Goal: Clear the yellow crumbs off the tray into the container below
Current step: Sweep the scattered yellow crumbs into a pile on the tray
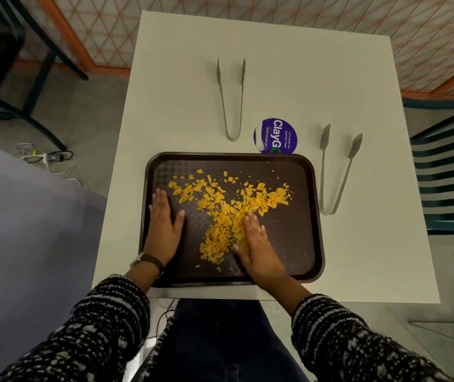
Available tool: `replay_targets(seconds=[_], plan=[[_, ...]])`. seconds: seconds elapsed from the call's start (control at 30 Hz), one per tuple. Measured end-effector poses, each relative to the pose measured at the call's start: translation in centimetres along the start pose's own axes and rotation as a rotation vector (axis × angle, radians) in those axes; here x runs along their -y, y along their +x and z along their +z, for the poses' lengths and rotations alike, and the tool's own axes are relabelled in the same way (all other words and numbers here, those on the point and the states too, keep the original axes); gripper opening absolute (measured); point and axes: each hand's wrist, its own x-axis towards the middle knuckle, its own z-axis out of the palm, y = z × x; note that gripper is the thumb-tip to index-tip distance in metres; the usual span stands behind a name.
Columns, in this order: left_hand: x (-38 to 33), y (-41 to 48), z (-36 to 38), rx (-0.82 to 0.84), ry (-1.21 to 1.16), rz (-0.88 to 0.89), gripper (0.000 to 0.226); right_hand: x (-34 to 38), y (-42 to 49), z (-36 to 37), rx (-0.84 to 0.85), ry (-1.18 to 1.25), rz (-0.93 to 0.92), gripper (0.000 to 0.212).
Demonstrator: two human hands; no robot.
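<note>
A dark brown tray (297, 238) lies at the near edge of the white table. Yellow crumbs (228, 213) are strewn across its middle, thickest in a heap near the centre and thinner toward the far left and right. My left hand (163, 228) rests flat on the tray's left side, fingers together, away from the crumbs. My right hand (257, 246) lies flat on the tray with its inner edge against the crumb heap. Neither hand holds anything. No container is in sight; my lap hides the space below the table edge.
Two metal tongs lie on the white table (372, 257): one pair (231, 100) beyond the tray, another (336, 172) to its right. A round purple sticker (275, 136) sits just behind the tray. Chairs stand at both sides, cables on the floor at left.
</note>
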Motion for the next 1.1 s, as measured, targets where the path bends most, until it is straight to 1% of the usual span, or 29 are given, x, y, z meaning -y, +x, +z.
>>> replay_targets(seconds=[0.13,0.23,0.3,0.4,0.47,0.57,0.63,0.77,0.9,1.0,1.1], plan=[[-0.4,2.7,0.5,-0.008,0.072,-0.051,0.071,-1.7,-0.3,-2.5,-0.117,0.011,0.076,0.073],[-1.2,2.7,2.0,0.021,0.129,-0.023,0.072,-4.2,0.0,-4.6,-0.196,-0.018,0.159,0.070],[-2.2,1.4,3.4,0.095,0.121,0.066,0.072,-5.4,0.6,-5.7,-0.237,-0.022,0.206,0.068],[-3.4,-1.6,5.5,0.280,0.118,0.236,0.073,-6.2,2.0,-6.7,-0.252,0.005,0.250,0.068],[-3.7,-3.3,6.2,0.348,0.062,0.258,0.070,-6.2,3.2,-6.9,-0.249,0.047,0.300,0.068],[-4.0,-4.4,5.5,0.289,-0.050,0.196,0.064,-5.8,4.9,-6.4,-0.263,0.061,0.348,0.069],[-3.7,-4.2,4.3,0.240,-0.089,0.157,0.064,-5.2,5.4,-5.3,-0.260,0.044,0.327,0.069],[-1.8,-1.5,1.7,0.141,-0.070,0.092,0.066,-2.2,4.4,-2.8,-0.183,0.043,0.190,0.071],[-0.6,1.9,-0.2,-0.019,-0.047,-0.028,0.067,0.1,3.2,-1.7,-0.033,0.097,0.047,0.068],[-0.7,3.8,-0.4,-0.020,-0.056,-0.069,0.068,-0.5,3.1,-2.6,-0.075,0.128,0.026,0.065],[-1.6,5.6,0.8,-0.019,0.030,-0.037,0.067,-2.5,3.9,-4.7,-0.166,0.107,0.080,0.063]])
